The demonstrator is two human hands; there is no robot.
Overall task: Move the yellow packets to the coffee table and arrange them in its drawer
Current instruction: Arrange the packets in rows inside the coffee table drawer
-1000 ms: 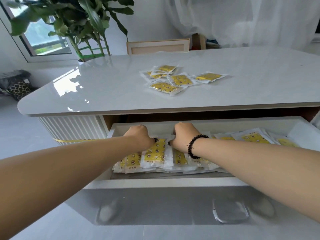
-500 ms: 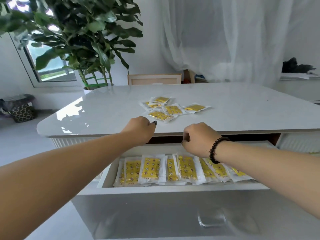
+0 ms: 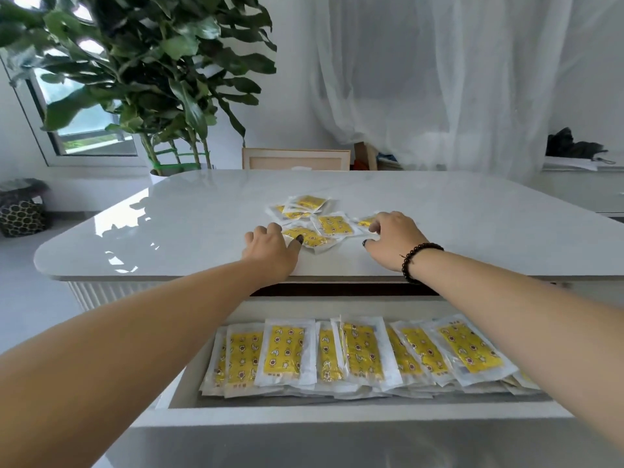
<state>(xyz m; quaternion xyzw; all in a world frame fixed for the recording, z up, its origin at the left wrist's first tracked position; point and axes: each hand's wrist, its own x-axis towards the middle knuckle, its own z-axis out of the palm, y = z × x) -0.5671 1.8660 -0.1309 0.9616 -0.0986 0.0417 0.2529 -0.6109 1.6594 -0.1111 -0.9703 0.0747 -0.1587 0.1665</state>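
Several yellow packets (image 3: pixel 332 225) in clear wrappers lie in a loose cluster on the white coffee table (image 3: pixel 202 231). My left hand (image 3: pixel 270 246) rests at the cluster's near left, its thumb lying on the nearest packet (image 3: pixel 312 238). My right hand (image 3: pixel 393 238), with a dark bead bracelet at the wrist, sits at the cluster's right; its bent fingertips touch a packet (image 3: pixel 365 221) that it mostly hides. Below the tabletop the drawer (image 3: pixel 337 413) stands pulled out, holding a row of several yellow packets (image 3: pixel 285 352) that overlap side by side.
A large leafy plant (image 3: pixel 152 79) stands behind the table's far left corner. A wooden-framed panel (image 3: pixel 295 159) and a white curtain (image 3: pixel 456 79) are behind the table. A dark patterned basket (image 3: pixel 20 214) sits on the floor at left.
Both hands came up out of the drawer and moved forward over the tabletop to the loose packets. The view lifted from the drawer toward the table.
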